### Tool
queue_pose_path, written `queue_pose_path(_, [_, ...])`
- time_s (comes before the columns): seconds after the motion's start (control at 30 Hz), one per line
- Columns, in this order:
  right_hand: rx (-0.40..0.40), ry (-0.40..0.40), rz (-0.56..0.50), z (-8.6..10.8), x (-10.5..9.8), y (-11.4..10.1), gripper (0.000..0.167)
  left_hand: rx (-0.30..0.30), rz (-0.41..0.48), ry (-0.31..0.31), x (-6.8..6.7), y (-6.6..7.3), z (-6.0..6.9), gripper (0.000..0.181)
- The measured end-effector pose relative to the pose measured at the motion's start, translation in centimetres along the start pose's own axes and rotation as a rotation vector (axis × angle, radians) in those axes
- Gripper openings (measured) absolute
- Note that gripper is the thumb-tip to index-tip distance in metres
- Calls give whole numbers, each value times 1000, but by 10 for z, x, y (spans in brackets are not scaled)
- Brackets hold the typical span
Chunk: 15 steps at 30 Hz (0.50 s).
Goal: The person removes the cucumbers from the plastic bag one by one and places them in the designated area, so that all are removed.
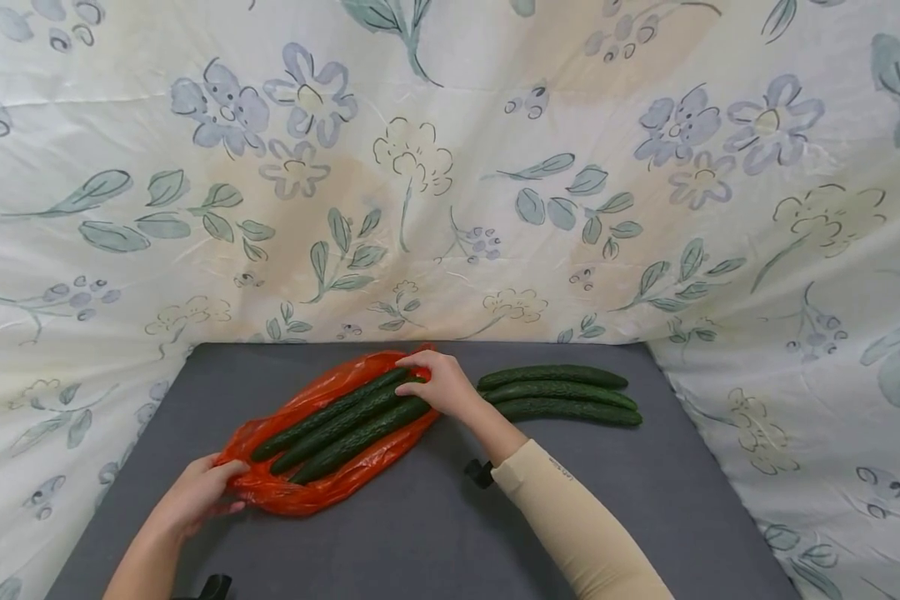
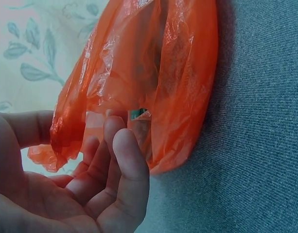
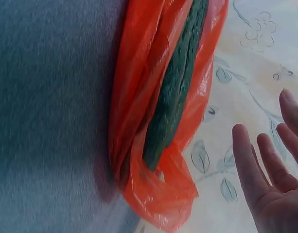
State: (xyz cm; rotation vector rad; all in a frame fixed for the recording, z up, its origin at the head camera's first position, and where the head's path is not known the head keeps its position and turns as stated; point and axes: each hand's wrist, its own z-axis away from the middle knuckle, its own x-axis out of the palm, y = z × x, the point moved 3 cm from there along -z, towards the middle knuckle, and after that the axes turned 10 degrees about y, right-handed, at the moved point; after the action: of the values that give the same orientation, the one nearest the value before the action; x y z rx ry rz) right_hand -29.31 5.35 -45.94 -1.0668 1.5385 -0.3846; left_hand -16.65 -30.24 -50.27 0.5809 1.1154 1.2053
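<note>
A red plastic bag (image 1: 317, 500) lies slantwise on the grey table, its upper side parted. Three dark green cucumbers (image 1: 348, 421) lie side by side in it, showing through the opening. My left hand (image 1: 198, 493) is at the bag's near left end. In the left wrist view its curled fingers (image 2: 131, 165) and thumb hold a fold of the thin plastic. My right hand (image 1: 442, 385) hovers over the bag's far right end. In the right wrist view its fingers (image 3: 248, 160) are spread, apart from the bag, and hold nothing.
To the right of the bag, three more cucumbers (image 1: 562, 392) lie together on the grey table (image 1: 420, 542). A white floral cloth (image 1: 450, 208) hangs behind the table and along both sides. Black pieces (image 1: 480, 473) show at the wrists.
</note>
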Motion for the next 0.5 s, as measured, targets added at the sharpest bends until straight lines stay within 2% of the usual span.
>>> queue_pose_path(0.13, [3,-22,-33,-1,11,-1,47,-8,-8,-1,0,1,-2,53])
queue_pose_path(0.23, [-1,-73,-23,-3,20,-3,47,-17,-16,-3,-1,3,-3,54])
queue_pose_path(0.4, [55,-182,-5,-7,40,1,45,-35,-15,-14,-3,3,-6,56])
queue_pose_path(0.5, [86,-216,34,-7,49,7,45,-36,-9,-24,-3,5,-8,56])
